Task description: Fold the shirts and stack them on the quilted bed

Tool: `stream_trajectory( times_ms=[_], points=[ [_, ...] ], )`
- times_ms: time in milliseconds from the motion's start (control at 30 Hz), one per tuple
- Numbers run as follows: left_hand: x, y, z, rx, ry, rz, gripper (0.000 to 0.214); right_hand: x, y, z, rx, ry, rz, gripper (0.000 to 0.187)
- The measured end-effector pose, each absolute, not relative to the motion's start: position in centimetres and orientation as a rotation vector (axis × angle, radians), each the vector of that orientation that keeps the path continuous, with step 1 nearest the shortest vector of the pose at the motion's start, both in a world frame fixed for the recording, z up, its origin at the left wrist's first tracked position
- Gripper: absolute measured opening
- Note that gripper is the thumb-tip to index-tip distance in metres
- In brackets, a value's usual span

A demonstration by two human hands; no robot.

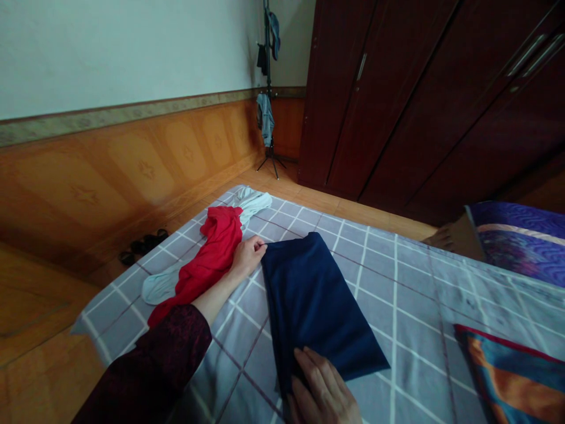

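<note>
A dark navy folded cloth (311,297) lies on the grey checked bedsheet (397,277). My left hand (248,255), arm stretched out in a dark patterned sleeve, pinches the cloth's far left corner with closed fingers. My right hand (322,388) lies flat on the cloth's near edge, fingers stretched out and pressing down. A red garment (207,262) lies just left of my left hand, on top of a white garment (252,203).
A dark wooden wardrobe (419,100) stands at the far right. A black stand (268,88) hung with clothes stands in the corner. Dark sandals (143,245) rest on the floor left of the bed. Purple bedding (521,238) and a colourful cloth (516,371) lie at right.
</note>
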State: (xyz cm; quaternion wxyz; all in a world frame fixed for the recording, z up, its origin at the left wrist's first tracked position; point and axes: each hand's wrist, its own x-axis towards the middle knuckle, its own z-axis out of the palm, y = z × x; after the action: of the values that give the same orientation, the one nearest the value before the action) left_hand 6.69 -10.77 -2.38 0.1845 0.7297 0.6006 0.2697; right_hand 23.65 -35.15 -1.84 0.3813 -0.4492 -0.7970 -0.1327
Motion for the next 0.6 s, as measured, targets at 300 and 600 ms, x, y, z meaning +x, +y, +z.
stream_trajectory(
  times_ms=[300, 600],
  points=[
    [6.3, -10.5, -2.3, 2.055, 1.582, 0.863, 0.015, 23.9, -35.2, -2.0, -1.152, -2.052, -0.24, 0.017],
    [6.0, -11.2, -0.8, 2.192, 1.337, 0.706, 0.009, 24.2, -35.1, -2.6, -1.136, -2.08, -0.272, 0.02]
  ],
)
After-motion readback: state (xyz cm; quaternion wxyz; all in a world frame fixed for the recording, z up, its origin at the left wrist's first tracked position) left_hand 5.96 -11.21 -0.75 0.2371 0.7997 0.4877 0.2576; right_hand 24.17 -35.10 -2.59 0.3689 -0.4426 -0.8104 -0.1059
